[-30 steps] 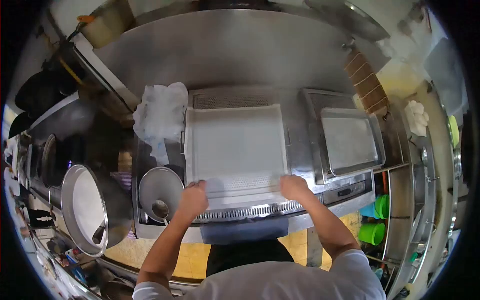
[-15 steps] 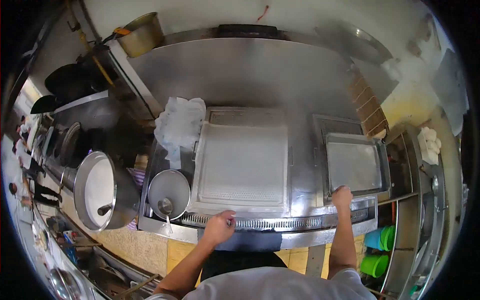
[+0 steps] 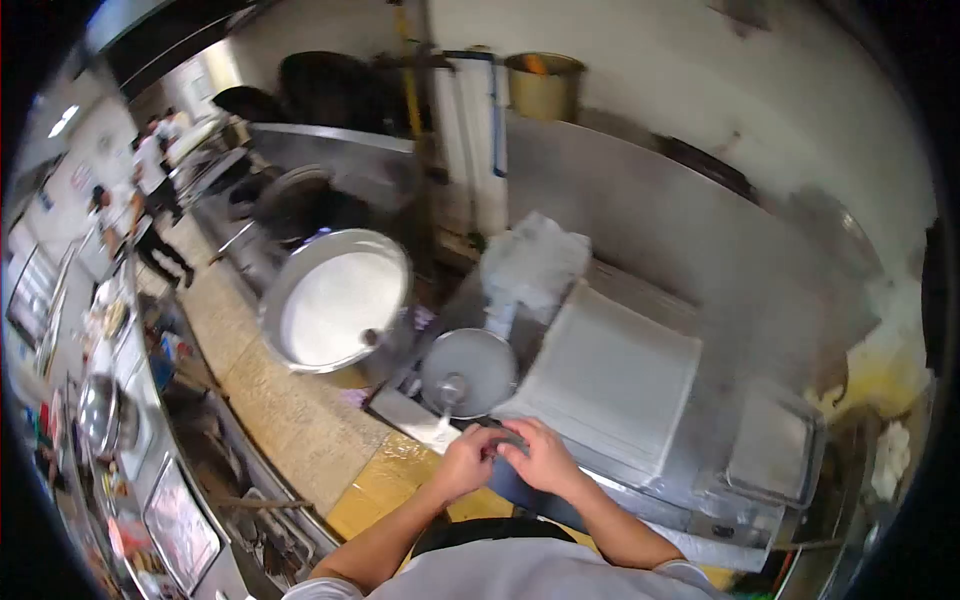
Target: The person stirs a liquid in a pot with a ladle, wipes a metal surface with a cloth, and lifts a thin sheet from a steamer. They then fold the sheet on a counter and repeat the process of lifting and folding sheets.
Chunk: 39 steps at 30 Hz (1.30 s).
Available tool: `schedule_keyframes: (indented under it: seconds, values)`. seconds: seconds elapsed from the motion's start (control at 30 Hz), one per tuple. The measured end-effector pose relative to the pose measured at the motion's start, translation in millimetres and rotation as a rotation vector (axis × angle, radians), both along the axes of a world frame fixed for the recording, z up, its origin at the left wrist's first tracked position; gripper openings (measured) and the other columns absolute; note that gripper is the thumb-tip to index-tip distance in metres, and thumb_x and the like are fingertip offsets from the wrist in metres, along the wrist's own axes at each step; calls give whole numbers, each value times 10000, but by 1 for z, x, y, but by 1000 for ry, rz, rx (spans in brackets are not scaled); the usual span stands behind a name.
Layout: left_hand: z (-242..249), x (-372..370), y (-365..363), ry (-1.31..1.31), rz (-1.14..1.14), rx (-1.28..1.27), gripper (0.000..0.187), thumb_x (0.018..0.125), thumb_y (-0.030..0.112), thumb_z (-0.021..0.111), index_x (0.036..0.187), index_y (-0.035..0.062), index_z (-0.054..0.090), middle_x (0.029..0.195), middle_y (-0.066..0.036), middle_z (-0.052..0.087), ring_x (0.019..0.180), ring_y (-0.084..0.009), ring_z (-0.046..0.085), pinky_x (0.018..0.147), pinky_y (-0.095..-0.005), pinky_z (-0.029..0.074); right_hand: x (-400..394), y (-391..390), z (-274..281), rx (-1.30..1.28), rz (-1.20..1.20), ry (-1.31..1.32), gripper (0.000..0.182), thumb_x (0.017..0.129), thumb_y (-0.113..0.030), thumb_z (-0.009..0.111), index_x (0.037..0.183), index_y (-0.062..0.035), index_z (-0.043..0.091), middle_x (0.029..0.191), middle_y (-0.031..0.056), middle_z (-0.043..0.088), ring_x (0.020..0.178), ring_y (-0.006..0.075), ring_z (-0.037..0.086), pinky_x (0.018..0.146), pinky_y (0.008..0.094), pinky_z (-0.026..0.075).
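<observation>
Both hands have come off the steamer and met at the front edge of the counter: half a second ago the right hand was out at the smaller tray and the left hovered by the perforated front strip, and 1 second ago both were pressed on the near edge of the white sheet. Now the left hand (image 3: 467,462) and the right hand (image 3: 540,455) are touching each other, fingers curled and overlapping, right over the steel lip; whether they pinch something small between them or are just rubbing together I cannot tell (the fingers hide whatever is there). The white sheet (image 3: 605,375) lies flat and spread over the big steamer tray just beyond the hands, untouched, which suggests the laying-out is finished and the hands are free. Just left of it sits a small round metal basin (image 3: 468,372) with a ladle inside, and further left, well apart, a large pot of white batter (image 3: 338,300). A crumpled white cloth (image 3: 535,262) is heaped behind the basin. The smaller tray (image 3: 768,445) rests at the right end of the steel counter (image 3: 640,500). The view has also swung left, taking in the kitchen aisle, where other people stand far off.
</observation>
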State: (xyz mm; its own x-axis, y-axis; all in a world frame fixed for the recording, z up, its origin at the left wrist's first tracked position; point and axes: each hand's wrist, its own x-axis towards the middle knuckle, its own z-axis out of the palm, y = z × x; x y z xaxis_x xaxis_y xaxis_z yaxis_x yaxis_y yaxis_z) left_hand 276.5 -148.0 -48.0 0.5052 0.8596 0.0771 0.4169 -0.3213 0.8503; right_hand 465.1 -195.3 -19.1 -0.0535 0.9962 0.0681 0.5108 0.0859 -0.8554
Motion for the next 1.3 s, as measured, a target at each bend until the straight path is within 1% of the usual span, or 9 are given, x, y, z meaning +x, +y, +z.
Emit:
schedule_keyframes:
  seconds: [0.03,0.07,0.3,0.47,0.6,0.7,0.8,0.9,1.3]
  values:
    - [12,-26,7,8,74,10,282,924,9,664,1200,35,715,1045,-201,688,901,-363,717,766,-419,574,-19,16,18,46,14,-12,487,930,-241,739,1342,0,641,1301,250,649,1223,438,615,1057,477,498]
    - [25,-53,15,-44,141,41,230,946,4,671,1167,28,730,927,-150,674,768,-232,667,689,-362,532,-35,34,37,94,31,-23,491,929,-237,736,1347,-1,635,1313,255,639,1232,444,608,1062,481,495]
    - [76,-249,54,-254,549,101,198,1000,67,683,1190,28,725,950,-93,731,788,-148,665,732,-313,555,-163,156,118,409,71,-406,816,883,-40,727,1607,-50,350,1538,222,458,1370,427,524,1066,474,501]
    - [74,-332,63,-213,667,87,221,980,68,711,1197,26,720,938,-97,730,801,-163,685,746,-326,568,-247,181,119,426,314,-440,282,915,16,624,1193,-20,651,1292,237,587,1114,472,658,967,528,553]
    - [65,-346,78,-194,604,123,238,957,80,732,1189,29,720,991,-122,724,811,-208,697,753,-340,577,-283,218,138,635,233,-429,166,943,-23,622,1098,-11,681,1124,246,667,1020,482,687,884,518,581]
    - [82,-342,85,-156,543,153,251,954,91,731,1195,26,712,1071,-143,708,848,-250,711,767,-355,585,-275,271,175,385,-42,-548,140,935,-75,655,1031,-7,731,975,249,730,911,493,713,815,500,600]
    - [87,-333,94,-160,502,178,265,961,106,723,1214,30,703,1159,-150,687,881,-271,721,782,-370,589,-266,275,201,273,71,-1088,152,920,-134,666,911,-37,783,874,226,759,843,431,752,764,475,615]
    - [78,-324,105,-120,446,172,281,965,129,718,1234,49,698,1256,-141,660,907,-288,727,810,-388,593,-259,268,150,346,307,-1387,186,910,-161,654,844,-70,803,892,188,777,829,344,777,726,451,624]
    - [64,-298,140,185,482,283,336,978,368,718,1177,100,754,1281,-109,680,1003,-330,734,859,-451,594,-261,216,219,94,652,-1477,171,897,-132,643,910,-84,807,903,140,788,855,304,793,719,423,633]
